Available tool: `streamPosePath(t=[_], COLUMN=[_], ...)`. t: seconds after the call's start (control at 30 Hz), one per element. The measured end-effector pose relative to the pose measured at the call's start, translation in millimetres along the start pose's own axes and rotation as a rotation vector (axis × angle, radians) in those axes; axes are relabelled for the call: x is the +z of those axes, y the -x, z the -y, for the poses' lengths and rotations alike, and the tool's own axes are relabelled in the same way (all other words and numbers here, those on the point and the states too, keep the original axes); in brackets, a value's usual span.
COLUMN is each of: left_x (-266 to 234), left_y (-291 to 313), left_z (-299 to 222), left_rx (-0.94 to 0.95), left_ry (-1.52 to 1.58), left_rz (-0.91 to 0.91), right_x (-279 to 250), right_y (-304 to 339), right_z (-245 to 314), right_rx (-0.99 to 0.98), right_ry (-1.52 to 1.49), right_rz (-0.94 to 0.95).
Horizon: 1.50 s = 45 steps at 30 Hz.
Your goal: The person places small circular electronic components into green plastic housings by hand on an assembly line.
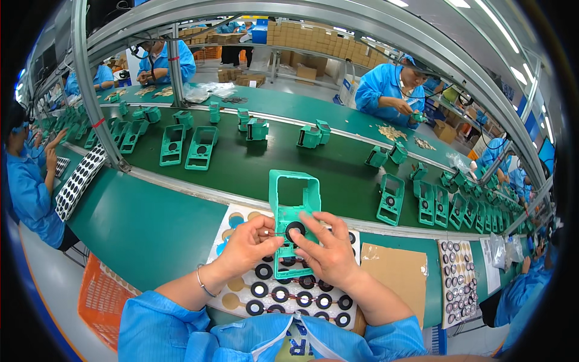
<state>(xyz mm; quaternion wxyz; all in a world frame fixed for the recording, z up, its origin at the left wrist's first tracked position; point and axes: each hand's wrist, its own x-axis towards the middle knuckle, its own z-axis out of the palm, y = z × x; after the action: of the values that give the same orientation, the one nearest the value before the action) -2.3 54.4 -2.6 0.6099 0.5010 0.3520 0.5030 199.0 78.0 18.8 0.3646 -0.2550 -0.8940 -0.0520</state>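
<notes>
Pinching, or close to it: left hand, thumb and forefinger drawn narrow beside a thin wire lead; too small to tell whether they grip it. Right hand spread wide, one fingertip laid on a black round disc with a ringed face, probably a small speaker; its other fingers reach toward the right wall of the part beneath.

That part: a teal-green moulded plastic housing, long and box-like, big rectangular window at its far end. Sits between the hands, toward the table's far edge, over a white foam sheet with round pockets; resting or lifted, cannot tell. Disc lies in its middle section, on the near side of the window.

Handling, by judgement: housing light, stiff, fairly smooth; best held by the outer side walls. Disc small, centre likely delicate; take it by the rim. Lead limp, easily tugged loose; light touch, no pull.

Outward: foam sheet carries rows of black ring-shaped discs, some pockets bare. Flat brown cardboard just right of it on the green table. Past the table's far edge, a dark green conveyor belt bearing more teal housings. Across it, a co-worker in a blue smock, small pieces in hand.
</notes>
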Motion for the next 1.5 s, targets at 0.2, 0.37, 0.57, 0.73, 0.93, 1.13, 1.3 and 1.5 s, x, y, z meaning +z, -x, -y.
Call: streamPosePath(t=[0.2, 0.37, 0.57, 0.73, 0.93, 1.13, 1.3, 1.5], left_x=[1.9, 11.6, 20.5, 15.8, -25.8, -67.7, -91.0, -49.2], left_y=[0.1, 5.7, 12.2, -7.3, -112.8, -187.8, -189.1, -144.0], left_z=[-3.8, -3.2, 0.1, -4.3, -14.1, 25.9, 39.5, 2.8], left_rx=[0.016, 0.137, 0.137, 0.052, -0.167, -0.251, -0.269, 0.421], left_ry=[0.016, -0.106, -0.276, -0.291, -0.073, -0.307, -0.356, -1.2], left_rz=[-0.012, 0.014, 0.003, -0.015, -0.108, -0.322, -0.366, -0.35], right_x=[0.4, 11.8, 16.2, 17.6, 14.8, 8.5, 9.3, 6.9], right_y=[2.4, 7.6, 13.9, 7.1, 6.2, 11.8, 12.9, 22.0], right_z=[-8.8, -14.8, -9.4, -21.1, -73.1, -72.3, -56.9, -69.0], right_rx=[0.032, 0.731, 0.796, 0.859, 0.823, 0.559, 0.503, 0.526], right_ry=[-0.007, -1.249, -1.393, -1.283, -0.762, -0.23, -0.112, -0.023], right_rz=[-0.222, -0.181, 0.059, 0.092, -0.297, 0.112, 0.289, 0.185])
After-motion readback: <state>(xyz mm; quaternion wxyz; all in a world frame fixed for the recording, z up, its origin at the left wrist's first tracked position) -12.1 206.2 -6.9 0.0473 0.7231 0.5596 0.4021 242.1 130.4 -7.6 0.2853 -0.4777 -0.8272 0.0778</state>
